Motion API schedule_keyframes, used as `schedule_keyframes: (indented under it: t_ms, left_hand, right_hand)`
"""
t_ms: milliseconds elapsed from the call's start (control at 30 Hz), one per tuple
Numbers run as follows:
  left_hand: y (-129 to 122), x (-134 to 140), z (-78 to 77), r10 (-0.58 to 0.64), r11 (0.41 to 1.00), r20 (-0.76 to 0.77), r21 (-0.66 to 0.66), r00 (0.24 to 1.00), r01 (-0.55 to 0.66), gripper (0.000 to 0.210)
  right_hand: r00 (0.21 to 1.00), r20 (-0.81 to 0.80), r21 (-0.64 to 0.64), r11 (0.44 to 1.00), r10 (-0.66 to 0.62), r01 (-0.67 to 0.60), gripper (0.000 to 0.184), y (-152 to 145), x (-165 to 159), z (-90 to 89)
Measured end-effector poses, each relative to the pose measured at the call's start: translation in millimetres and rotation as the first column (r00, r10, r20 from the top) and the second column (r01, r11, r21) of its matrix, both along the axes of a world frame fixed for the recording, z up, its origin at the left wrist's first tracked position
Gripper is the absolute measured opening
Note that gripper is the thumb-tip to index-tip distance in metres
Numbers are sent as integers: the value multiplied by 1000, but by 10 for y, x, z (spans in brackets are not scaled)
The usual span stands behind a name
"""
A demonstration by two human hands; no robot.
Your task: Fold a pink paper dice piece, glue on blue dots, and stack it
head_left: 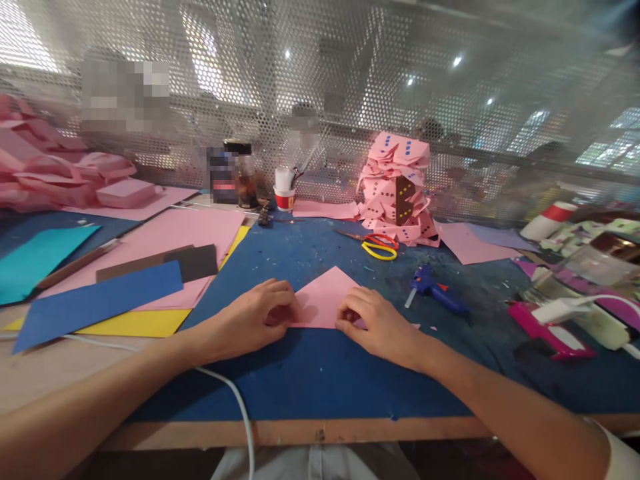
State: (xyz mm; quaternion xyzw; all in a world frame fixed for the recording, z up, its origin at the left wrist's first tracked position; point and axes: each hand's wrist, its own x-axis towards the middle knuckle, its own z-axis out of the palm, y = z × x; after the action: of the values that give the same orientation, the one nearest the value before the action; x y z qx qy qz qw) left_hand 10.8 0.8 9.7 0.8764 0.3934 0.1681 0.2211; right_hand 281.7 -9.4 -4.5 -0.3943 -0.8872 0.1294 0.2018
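I am pinching pink paper (325, 300), probably light and bendy, by its bottom edge with my left grip (270, 310) and right grip (371, 320).

Left hand (267, 312), right hand (373, 319): bare
Right sleeve (625, 457): I see pale cloth
Trousers (287, 465): light grey, seamed, below the table edge (280, 433)

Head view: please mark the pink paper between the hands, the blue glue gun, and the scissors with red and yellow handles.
Pink paper (324, 300): head view, middle of its flat face.
Blue glue gun (430, 285): head view, on its body.
Scissors (367, 239): head view, where handles meet blades.
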Motion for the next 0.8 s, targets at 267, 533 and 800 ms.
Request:
schedule_keyframes:
  t_ms: [267,533,800]
  left_hand:
    - [7,-36,1,-20,1000,1,-15,1000,20,35]
    - [6,-48,91,-53,997,29,-61,998,54,46]
    - [86,-154,20,-88,989,48,-112,995,93,44]
  right_hand:
    - [1000,-14,-11,1000,4,-4,8,7,-3,4]
    - [1000,-26,-22,1000,16,-16,9,20,-21,13]
    - [998,-70,-39,999,-6,3,7,30,-16,-26]
